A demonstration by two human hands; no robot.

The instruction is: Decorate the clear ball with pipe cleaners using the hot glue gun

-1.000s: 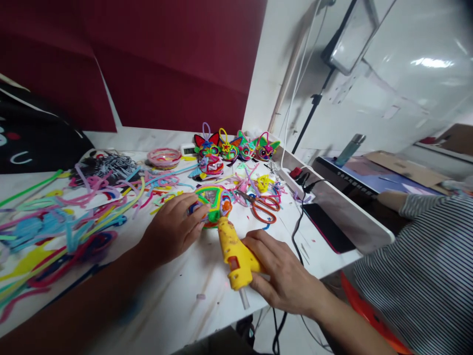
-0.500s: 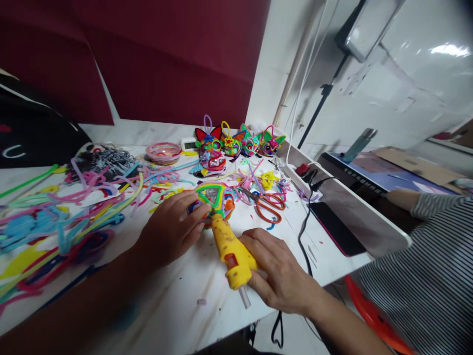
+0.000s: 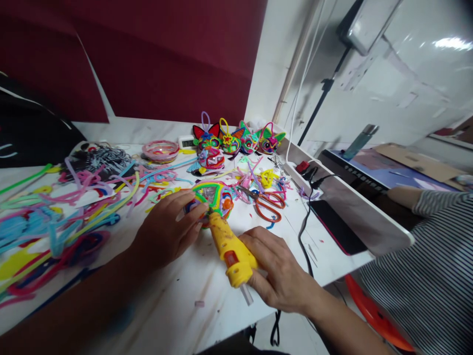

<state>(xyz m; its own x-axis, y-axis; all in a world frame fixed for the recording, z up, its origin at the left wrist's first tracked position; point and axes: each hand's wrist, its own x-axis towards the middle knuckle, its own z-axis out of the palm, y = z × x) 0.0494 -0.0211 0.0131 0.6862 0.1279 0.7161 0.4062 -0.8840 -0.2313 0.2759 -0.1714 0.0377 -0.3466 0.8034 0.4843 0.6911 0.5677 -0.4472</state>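
My right hand [image 3: 275, 268] is wrapped round the handle of a yellow glue gun [image 3: 227, 241], with a clear glue stick [image 3: 246, 295] poking from its back end. The gun's nozzle touches or nearly touches a colourful pipe-cleaner ornament [image 3: 218, 193] with green, yellow and orange parts. My left hand [image 3: 173, 224] grips that ornament by its left side, fingers bent over it and hiding part of it. Orange-handled scissors [image 3: 268, 204] lie open just to the right of the ornament.
Finished pipe-cleaner ornaments [image 3: 231, 140] line the back. Loose pipe cleaners [image 3: 74, 217] cover the left side. A pink-rimmed bowl [image 3: 160, 151], a dark phone [image 3: 339, 228] and a black cable [image 3: 305, 229] lie about. At right is a person in a striped shirt [image 3: 428, 276].
The view has shifted slightly. My hands, the glue gun and the ornament keep nearly the same places relative to each other.
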